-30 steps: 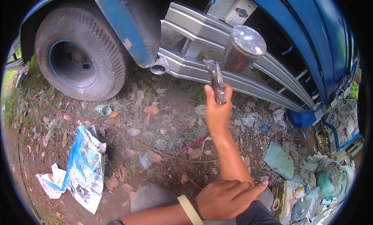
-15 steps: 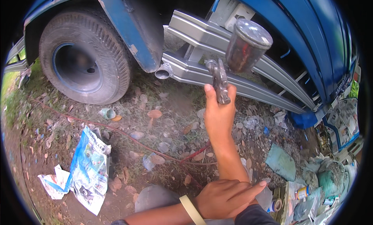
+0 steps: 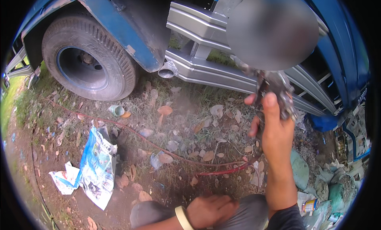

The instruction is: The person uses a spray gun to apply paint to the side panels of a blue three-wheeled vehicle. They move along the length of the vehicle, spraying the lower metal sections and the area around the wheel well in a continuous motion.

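Note:
In my right hand [image 3: 278, 123] is a metal spray gun [image 3: 276, 85], gripped by the handle with the thumb up behind it. A rounded cup [image 3: 274, 31] rises above the gun, its surface badly blurred. Beyond the gun are silver ridged metal rails [image 3: 214, 73] fixed low along a blue truck body [image 3: 341, 67]. My left hand [image 3: 212, 210] hovers or rests low by my grey-trousered knees, a yellowish band at its wrist. Its fingers are loosely curled together, and nothing shows in them. A thin reddish hose [image 3: 158, 147] runs over the ground toward my right hand.
A large truck tyre [image 3: 93, 59] stands at the left, with an open metal pipe end [image 3: 166, 72] near it. Torn printed paper [image 3: 97, 162] and a small cup [image 3: 116, 110] lie on leafy dirt. Greenish bags [image 3: 337, 190] and a small can [image 3: 309, 205] sit at the right.
My right hand has moved right and nearer with the spray gun, which now looks larger. My left hand has come away from the right forearm and dropped low, its fingers more curled.

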`<state>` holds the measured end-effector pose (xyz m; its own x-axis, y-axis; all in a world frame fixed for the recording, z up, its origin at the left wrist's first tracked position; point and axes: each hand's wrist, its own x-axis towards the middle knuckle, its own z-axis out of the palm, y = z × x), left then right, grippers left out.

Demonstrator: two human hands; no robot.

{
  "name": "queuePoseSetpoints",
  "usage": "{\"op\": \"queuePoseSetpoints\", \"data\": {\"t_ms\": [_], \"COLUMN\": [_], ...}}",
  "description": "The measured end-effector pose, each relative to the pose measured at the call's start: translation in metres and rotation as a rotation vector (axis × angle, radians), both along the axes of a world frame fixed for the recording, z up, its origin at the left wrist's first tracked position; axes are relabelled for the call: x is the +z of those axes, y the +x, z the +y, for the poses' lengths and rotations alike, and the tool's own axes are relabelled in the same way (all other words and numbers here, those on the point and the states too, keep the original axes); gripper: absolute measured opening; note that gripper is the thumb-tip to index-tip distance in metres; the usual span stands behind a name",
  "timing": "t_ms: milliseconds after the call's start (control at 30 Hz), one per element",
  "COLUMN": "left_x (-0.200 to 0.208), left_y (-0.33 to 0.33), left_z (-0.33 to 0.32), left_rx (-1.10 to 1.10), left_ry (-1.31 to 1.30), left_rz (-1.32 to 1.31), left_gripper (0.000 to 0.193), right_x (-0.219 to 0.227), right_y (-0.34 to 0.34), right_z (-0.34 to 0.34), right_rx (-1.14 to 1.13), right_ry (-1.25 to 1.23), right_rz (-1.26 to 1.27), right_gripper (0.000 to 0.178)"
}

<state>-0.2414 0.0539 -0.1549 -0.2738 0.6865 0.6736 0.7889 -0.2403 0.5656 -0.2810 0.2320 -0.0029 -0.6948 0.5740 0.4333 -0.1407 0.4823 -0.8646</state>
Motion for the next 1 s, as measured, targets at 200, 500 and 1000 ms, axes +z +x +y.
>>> {"op": "queuePoseSetpoints", "data": {"t_ms": [200,500,1000], "left_x": [-0.022,0.094,0.130], "left_y": [-0.017,0.029,0.060], "left_z": [0.040,-0.105,-0.310], "left_rx": [0.406,0.449,0.118], "left_ry": [-0.378,-0.904,-2.037], "left_rz": [-0.235,-0.529,-0.730], "left_gripper": [0.020,0.057,0.089], "right_x": [0.049,0.149,0.151], "right_y": [0.021,-0.027,-0.077], "right_z": [-0.003,-0.049,-0.116], "right_rx": [-0.119,-0.257,-0.496], "right_ry": [-0.318,-0.671,-0.528], "right_rz": [-0.058,-0.085,0.011], "right_gripper": [0.042,0.028,0.030]}}
